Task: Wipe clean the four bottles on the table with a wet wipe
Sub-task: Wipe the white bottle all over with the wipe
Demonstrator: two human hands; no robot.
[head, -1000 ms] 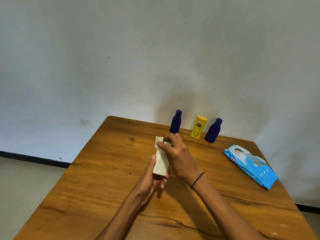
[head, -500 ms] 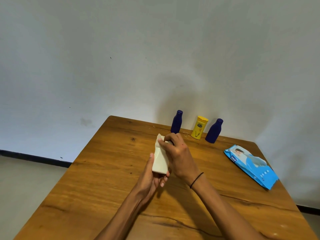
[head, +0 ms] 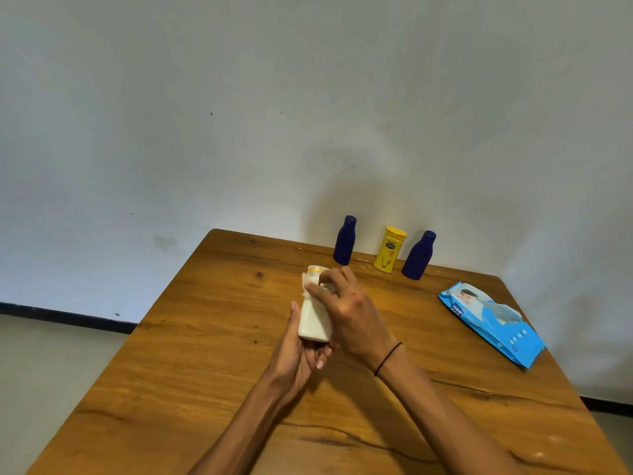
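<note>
My left hand (head: 301, 354) grips the base of a white bottle (head: 313, 320) held above the middle of the table, its neck pointing away from me. My right hand (head: 346, 310) presses a white wet wipe (head: 307, 281) around the bottle's neck, just below a thin yellow ring at its top. Three other bottles stand at the table's far edge: a dark blue bottle (head: 345, 240), a yellow bottle (head: 389, 249) and a second dark blue bottle (head: 418, 255).
A blue pack of wet wipes (head: 493, 322) lies on the right side of the wooden table (head: 191, 354). A pale wall rises right behind the bottles. The table's left edge drops to the floor.
The wipe under my right hand has slid toward the bottle's neck, and the yellow ring at the top now shows. My left hand stays on the base.
</note>
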